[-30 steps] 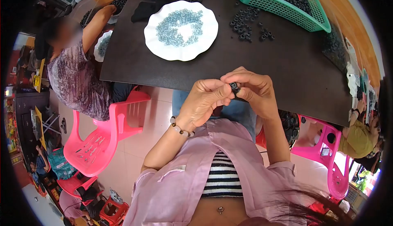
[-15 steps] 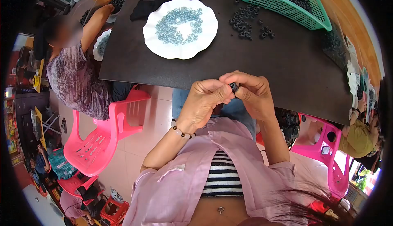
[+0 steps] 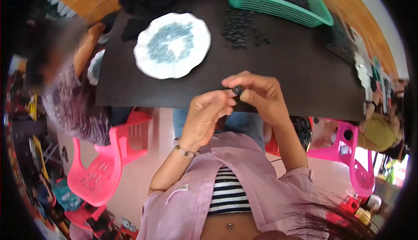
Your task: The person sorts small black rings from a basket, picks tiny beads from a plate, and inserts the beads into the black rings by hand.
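my two bare hands at work on a small black ring-shaped piece [image 3: 237,90], seen from above, at the middle of the near edge of a dark worktop [image 3: 300,74]. my right hand [image 3: 263,94] pinches the piece between thumb and forefinger, its open end facing up toward me. my left hand [image 3: 204,114], a beaded bracelet [image 3: 186,154] at the wrist, brings its fingertips to the left side of the piece; whether they grip it or merely touch it, i cannot tell. a scalloped white plate [image 3: 203,44] lies toward the left edge of the worktop, bearing small pale-blue beads [image 3: 163,44] spread around a bare patch. a green basket [image 3: 278,8], filled with black pieces, stands by the far edge, right of centre. loose black pieces [image 3: 238,29], blurred, lie between plate and basket. a black cloth [image 3: 150,0] is bunched at the far left corner. beyond the left edge, a co-worker in a patterned top [image 3: 76,105] sits on a pink chair [image 3: 98,177], one arm extended toward the far side.
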Demonstrator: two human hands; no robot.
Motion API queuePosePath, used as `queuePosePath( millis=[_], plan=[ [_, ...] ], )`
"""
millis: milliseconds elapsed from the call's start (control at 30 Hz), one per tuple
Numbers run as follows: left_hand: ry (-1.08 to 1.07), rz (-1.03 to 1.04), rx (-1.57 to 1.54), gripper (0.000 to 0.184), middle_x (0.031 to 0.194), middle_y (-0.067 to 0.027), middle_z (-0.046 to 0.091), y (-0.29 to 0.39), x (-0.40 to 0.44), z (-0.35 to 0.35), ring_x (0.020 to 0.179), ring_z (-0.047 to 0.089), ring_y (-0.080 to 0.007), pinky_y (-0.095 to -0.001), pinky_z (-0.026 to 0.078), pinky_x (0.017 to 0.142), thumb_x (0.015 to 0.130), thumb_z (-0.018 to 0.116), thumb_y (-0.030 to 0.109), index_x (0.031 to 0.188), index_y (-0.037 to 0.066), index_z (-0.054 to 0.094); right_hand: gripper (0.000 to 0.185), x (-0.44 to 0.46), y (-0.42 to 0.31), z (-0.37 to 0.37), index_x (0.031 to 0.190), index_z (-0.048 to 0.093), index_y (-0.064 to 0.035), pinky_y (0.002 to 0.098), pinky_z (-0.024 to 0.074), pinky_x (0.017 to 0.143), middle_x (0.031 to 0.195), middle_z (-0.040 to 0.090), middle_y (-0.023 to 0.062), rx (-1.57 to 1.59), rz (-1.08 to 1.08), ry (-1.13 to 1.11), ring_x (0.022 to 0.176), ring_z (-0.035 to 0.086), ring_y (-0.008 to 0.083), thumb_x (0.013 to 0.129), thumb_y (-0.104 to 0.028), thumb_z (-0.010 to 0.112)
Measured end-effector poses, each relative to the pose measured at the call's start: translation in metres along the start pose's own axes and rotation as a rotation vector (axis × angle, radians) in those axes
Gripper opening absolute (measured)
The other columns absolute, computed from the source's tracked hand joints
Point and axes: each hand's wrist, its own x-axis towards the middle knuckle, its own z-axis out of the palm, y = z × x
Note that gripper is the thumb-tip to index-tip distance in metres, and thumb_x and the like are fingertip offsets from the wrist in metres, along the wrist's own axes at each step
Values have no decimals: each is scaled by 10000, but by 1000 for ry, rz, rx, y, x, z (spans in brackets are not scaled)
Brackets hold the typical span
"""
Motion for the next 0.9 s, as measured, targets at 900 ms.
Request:
queuePosePath(
  millis=[900],
  plan=[
    [-10,-136,-74,282,958,-4,605,8,16,-19,851,570,-71,-253,502,744,946,536,145,1187,3,572,281,29,-171,-383,871,716,-85,351,499,662,734,677,150,-1763,139,954,695,668,236,769,-334,637]
  ],
)
